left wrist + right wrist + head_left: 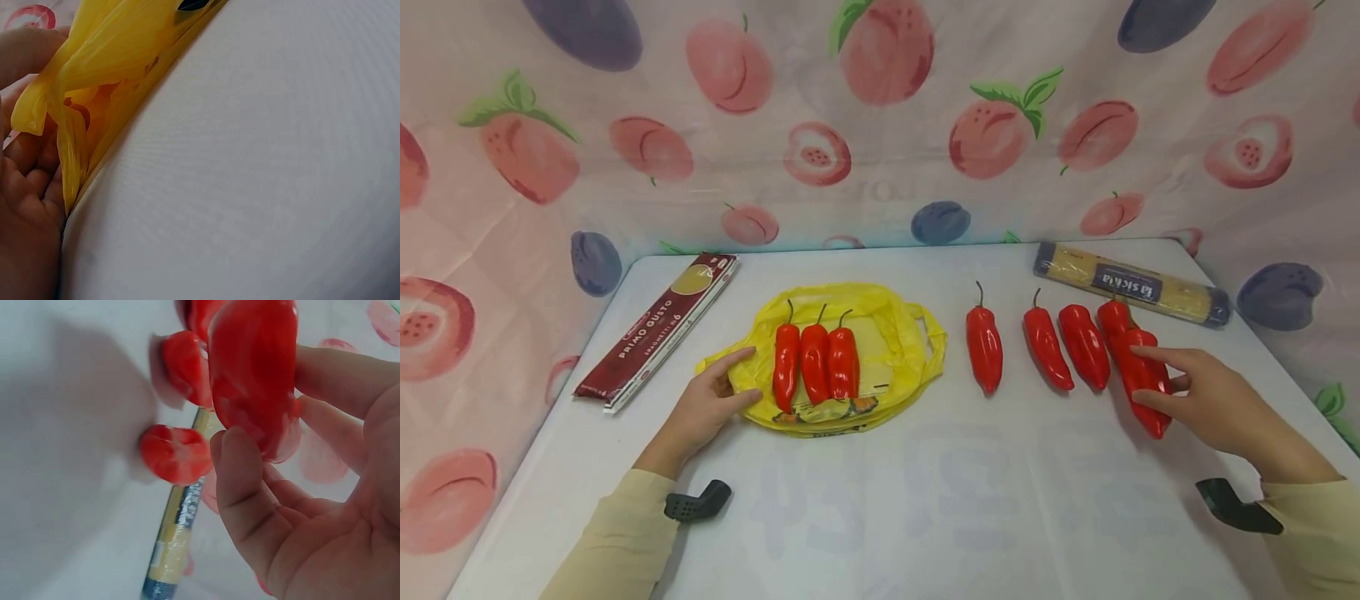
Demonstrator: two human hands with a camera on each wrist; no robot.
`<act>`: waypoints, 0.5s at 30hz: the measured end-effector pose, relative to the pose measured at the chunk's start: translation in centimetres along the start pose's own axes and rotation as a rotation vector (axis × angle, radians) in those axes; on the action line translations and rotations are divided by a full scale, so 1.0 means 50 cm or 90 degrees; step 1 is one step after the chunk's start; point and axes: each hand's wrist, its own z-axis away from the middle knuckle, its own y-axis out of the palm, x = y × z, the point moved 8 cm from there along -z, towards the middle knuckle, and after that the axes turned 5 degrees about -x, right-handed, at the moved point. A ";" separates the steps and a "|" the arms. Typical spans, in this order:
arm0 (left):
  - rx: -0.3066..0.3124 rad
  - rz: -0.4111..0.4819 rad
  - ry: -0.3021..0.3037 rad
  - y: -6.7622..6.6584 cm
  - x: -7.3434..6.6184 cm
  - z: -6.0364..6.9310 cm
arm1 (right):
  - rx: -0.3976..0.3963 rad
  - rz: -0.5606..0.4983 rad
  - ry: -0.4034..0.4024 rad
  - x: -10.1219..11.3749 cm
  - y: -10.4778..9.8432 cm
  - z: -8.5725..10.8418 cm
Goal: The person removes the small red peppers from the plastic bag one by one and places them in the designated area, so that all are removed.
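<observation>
In the head view, my right hand (pixel 1217 404) pinches a glossy red pepper (pixel 1144 379) between thumb and fingers. The right wrist view shows this held pepper (pixel 253 375) close up, lifted off the table. It partly covers another red pepper (pixel 1112 317) behind it. More red peppers (pixel 1084 346) lie in a row to its left, stems mostly pointing away. On the left side, my left hand (pixel 703 417) grips the left edge of a yellow plastic bag (pixel 910 375). Three red peppers (pixel 815 362) lie side by side on the spread bag. In the left wrist view, fingers curl round the crumpled bag (pixel 119 50).
A dark red spaghetti packet (pixel 658 329) lies slanted at the back left. A clear pasta packet with a dark blue label (pixel 1131 283) lies at the back right, behind the peppers. The white table (pixel 880 517) meets a fruit-print cloth (pixel 880 192) at the back.
</observation>
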 end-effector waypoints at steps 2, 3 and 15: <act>0.002 0.006 0.000 0.000 0.000 0.000 | 0.007 -0.004 0.002 -0.006 0.006 0.002; 0.002 0.008 0.001 0.001 0.000 0.000 | 0.010 -0.006 0.002 -0.009 0.009 0.002; 0.000 -0.005 -0.009 -0.001 0.004 -0.003 | 0.032 -0.027 0.015 -0.030 0.036 0.006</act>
